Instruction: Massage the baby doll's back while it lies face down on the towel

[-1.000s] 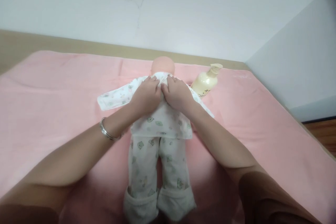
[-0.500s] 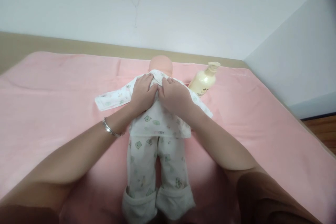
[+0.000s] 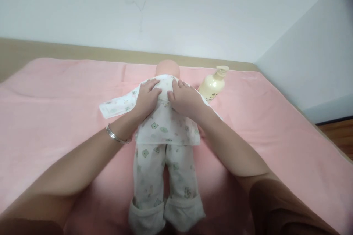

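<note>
A baby doll [image 3: 167, 67] lies stretched out with its head at the far end, dressed in a white printed top [image 3: 165, 128] and matching trousers [image 3: 150, 169] with turned-up cuffs. My left hand [image 3: 148, 97] rests on the left side of the doll's upper body, its fingers stretched out and the thumb apart. On the opposite side lies my right hand [image 3: 185, 97], also with fingers extended over the cloth. A strip of printed fabric shows between the two hands. The doll's left-hand sleeve [image 3: 117, 107] spreads out flat, while my right forearm covers most of the other sleeve.
A cream pump bottle [image 3: 212, 86] stands just right of the doll's shoulder. Beneath everything is a pink sheet [image 3: 68, 117], with a tan border [image 3: 82, 50] along the far edge. A white wall [image 3: 206, 14] rises behind it, and brown wood [image 3: 338, 137] shows at far right.
My hands have moved apart, and their fingers have spread from the pinched cloth near the neck to lie flatter on the top. The top's upper part now looks smoother.
</note>
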The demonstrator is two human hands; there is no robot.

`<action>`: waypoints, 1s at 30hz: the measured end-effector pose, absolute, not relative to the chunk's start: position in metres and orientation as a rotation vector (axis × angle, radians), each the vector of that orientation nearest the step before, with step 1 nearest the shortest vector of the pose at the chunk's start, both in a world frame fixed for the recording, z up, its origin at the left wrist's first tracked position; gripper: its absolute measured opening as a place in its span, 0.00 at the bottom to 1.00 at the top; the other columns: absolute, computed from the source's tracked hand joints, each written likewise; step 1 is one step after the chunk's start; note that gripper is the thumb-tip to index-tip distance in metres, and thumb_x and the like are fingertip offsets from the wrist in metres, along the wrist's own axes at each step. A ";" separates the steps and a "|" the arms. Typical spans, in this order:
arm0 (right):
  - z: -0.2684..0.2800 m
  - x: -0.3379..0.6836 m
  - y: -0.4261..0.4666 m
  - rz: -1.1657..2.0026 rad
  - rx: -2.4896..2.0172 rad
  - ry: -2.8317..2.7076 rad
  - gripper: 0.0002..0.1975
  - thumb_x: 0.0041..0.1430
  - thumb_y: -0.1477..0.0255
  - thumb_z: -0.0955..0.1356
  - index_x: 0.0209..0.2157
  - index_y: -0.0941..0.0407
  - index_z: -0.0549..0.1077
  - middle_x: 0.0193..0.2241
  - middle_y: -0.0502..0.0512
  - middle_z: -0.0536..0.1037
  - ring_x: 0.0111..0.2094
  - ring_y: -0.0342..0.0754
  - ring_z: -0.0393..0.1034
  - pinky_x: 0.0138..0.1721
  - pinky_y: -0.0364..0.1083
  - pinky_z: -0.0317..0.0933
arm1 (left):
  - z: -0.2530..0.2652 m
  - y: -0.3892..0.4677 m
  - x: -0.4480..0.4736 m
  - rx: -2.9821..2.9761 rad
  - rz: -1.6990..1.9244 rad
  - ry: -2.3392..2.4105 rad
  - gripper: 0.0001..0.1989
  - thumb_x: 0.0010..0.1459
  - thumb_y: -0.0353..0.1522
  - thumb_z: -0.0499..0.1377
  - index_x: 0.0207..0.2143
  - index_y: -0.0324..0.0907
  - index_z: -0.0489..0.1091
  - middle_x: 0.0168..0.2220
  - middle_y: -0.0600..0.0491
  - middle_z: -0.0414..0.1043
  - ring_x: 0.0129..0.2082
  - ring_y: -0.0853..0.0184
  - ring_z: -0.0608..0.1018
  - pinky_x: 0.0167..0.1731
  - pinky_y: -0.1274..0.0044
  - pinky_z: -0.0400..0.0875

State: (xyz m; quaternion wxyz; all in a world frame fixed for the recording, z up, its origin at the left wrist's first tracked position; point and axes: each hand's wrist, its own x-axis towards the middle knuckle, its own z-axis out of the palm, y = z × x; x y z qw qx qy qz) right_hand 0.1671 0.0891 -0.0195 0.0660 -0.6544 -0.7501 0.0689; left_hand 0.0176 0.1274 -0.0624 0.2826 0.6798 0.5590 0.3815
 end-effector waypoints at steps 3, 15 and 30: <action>-0.004 0.169 0.075 0.258 -2.034 -2.360 0.33 0.75 0.65 0.52 0.73 0.69 0.48 0.73 0.75 0.54 0.74 0.67 0.50 0.70 0.65 0.52 | -0.064 0.127 0.017 1.813 1.047 1.489 0.28 0.58 0.36 0.52 0.59 0.41 0.74 0.66 0.50 0.71 0.68 0.54 0.68 0.73 0.59 0.59; -0.034 0.152 0.085 -0.061 -1.622 -2.191 0.26 0.72 0.72 0.55 0.63 0.67 0.69 0.68 0.69 0.66 0.71 0.62 0.58 0.71 0.61 0.53 | -0.070 0.128 0.018 1.804 1.090 1.497 0.27 0.62 0.34 0.48 0.59 0.37 0.73 0.65 0.46 0.70 0.67 0.58 0.69 0.73 0.61 0.59; -0.050 0.147 0.090 0.077 -1.594 -2.161 0.25 0.69 0.71 0.58 0.63 0.61 0.70 0.70 0.63 0.64 0.73 0.58 0.54 0.74 0.63 0.47 | -0.067 0.125 0.018 1.866 1.085 1.478 0.23 0.63 0.35 0.47 0.55 0.43 0.74 0.62 0.50 0.74 0.64 0.58 0.72 0.70 0.62 0.63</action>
